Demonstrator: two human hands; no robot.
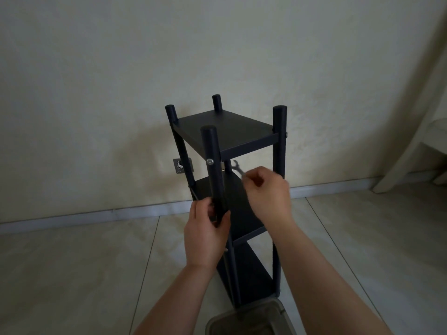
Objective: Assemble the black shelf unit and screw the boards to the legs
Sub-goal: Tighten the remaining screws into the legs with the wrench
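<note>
Tiled floor [72, 274]; hands grip leg [214, 170], wrench [238, 169].

place: home room | cues: tiled floor [72, 274], plaster wall [121, 68], baseboard [96, 215], wall socket [180, 166]

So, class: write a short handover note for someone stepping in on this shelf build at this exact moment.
Left hand: grips the near front leg low down, steadying it.
Right hand: pinches a small flat wrench, its open end up beside that leg.
Shelf unit: upright on the tiled floor by the wall, three boards between four legs.
Done: silver bolt seated under the top board.
Left: check the remaining joints; most are hidden from here.
</note>
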